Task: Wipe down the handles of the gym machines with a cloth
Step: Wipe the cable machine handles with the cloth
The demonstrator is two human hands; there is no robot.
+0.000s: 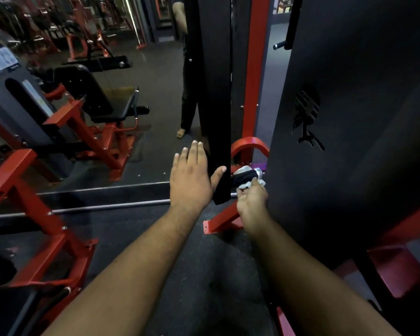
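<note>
So we're down low by the black upright panel (216, 98) of a cable machine, that's our landmark. Our left hand (192, 178) is flat against the left side of that panel near its bottom end, fingers straight and together, thumb hooked round onto the panel's front face. Not gripping anything, just bracing.

Right of the panel, our right hand (251, 202) has the cloth (246, 184), light grey/white, bunched in curled fingers and pressed up on the handle (245, 176). Handle is a short black grip w/ a silver metal end cap, sticking out just right of the panel's bottom, btwn it and the big black shroud (349, 117) further right. Cloth wraps around the handle, some showing above it and some below, so can't tell exactly how much of the grip is covered.

Behind the handle, still right of the panel, there's a red post (255, 69) and a curved red bracket at its base. Left of the panel is a mirror (143, 69) showing a person's legs plus a seated machine w/ black pad (87, 93) and red frame. Dark rubber floor (204, 263) under our arms.
</note>
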